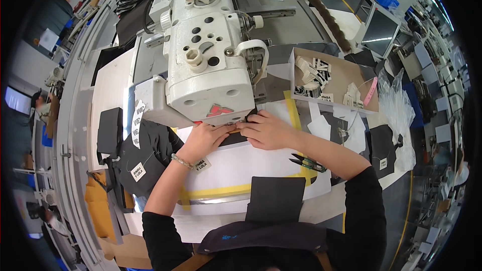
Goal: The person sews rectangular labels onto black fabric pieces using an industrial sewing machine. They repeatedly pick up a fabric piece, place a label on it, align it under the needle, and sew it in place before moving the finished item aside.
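A white industrial sewing machine (pixel 208 88) stands over the work, its head partly covering the spot under the needle. Below it, a black fabric piece (pixel 235 139) lies on a white sheet (pixel 221 175) edged with yellow tape. My left hand (pixel 203 139) comes in from the left, fingers closed on the fabric's near edge. From the other side my right hand (pixel 269 130) presses bent fingers onto the same piece, fingertips close to the left ones. The exact grip is partly hidden by the fingers. A printed cream tag (pixel 202 164) lies beside my left wrist.
Left of the machine lies a black fabric pile (pixel 150 158) with a white label strip (pixel 136 125). An open cardboard box (pixel 334 104) of labels stands right; thread snips (pixel 307 162) lie beneath my right forearm. A black panel (pixel 276 198) hangs at the table's front edge.
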Available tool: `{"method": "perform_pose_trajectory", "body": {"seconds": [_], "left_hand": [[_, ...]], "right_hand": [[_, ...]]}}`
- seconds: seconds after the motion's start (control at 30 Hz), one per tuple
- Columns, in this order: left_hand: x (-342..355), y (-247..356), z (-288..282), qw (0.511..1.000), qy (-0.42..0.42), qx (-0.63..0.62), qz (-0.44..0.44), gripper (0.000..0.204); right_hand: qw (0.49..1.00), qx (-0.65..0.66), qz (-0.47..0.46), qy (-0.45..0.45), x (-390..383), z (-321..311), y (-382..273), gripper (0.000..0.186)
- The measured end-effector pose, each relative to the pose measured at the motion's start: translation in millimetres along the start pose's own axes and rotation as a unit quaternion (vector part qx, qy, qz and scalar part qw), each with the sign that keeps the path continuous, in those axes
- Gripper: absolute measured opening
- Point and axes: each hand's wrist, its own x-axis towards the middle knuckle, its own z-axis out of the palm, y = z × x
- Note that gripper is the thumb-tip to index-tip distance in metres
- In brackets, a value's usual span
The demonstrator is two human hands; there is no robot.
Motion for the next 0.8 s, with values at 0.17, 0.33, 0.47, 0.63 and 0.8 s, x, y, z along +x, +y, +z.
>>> {"method": "perform_pose_trajectory", "body": {"seconds": [0.17,0.33,0.47,0.63,0.8], "left_hand": [[-2.1,-7.7,4.1,0.992,-0.077,-0.001,-0.096,0.025],[0.1,-14.6,3.8,0.973,-0.106,-0.020,-0.202,0.023],[-1.1,-16.9,4.4,0.981,-0.081,-0.008,-0.179,0.023],[-10.7,-30.7,14.9,0.990,-0.087,0.034,-0.109,0.025],[-4.4,-8.4,-3.2,0.991,-0.068,-0.002,-0.114,0.026]], "right_hand": [[0.998,0.009,-0.023,0.053,-4.7,-3.5,10.5,0.018],[0.994,0.005,-0.035,0.103,-1.4,-3.4,19.6,0.012],[0.997,0.007,-0.037,0.074,-0.5,-4.6,18.1,0.012],[0.998,-0.011,-0.041,0.055,0.6,-6.7,12.4,0.014],[0.999,-0.040,0.004,0.018,-2.2,-21.9,9.0,0.016]]}}
